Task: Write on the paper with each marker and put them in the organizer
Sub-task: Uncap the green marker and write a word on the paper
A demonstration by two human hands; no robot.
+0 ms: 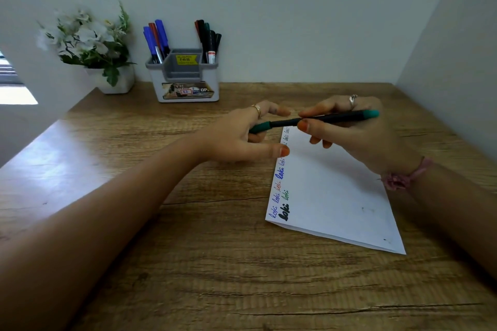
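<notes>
A green-capped marker with a black barrel [285,123] lies level between both hands, above the far end of the paper. My right hand [357,134] pinches the barrel between thumb and fingers. My left hand [236,137] curls its fingers round the green cap at the marker's left end, thumb stretched out below. The white paper [336,196] lies on the wooden desk, with several small words in blue, black and green along its left edge. The grey and white organizer [185,86] stands at the back, holding several markers in its left and right compartments.
A white pot of white flowers [88,45] stands left of the organizer against the back wall. White walls close the desk [188,223] in at the back and on the right. The desk's left edge runs diagonally at the far left.
</notes>
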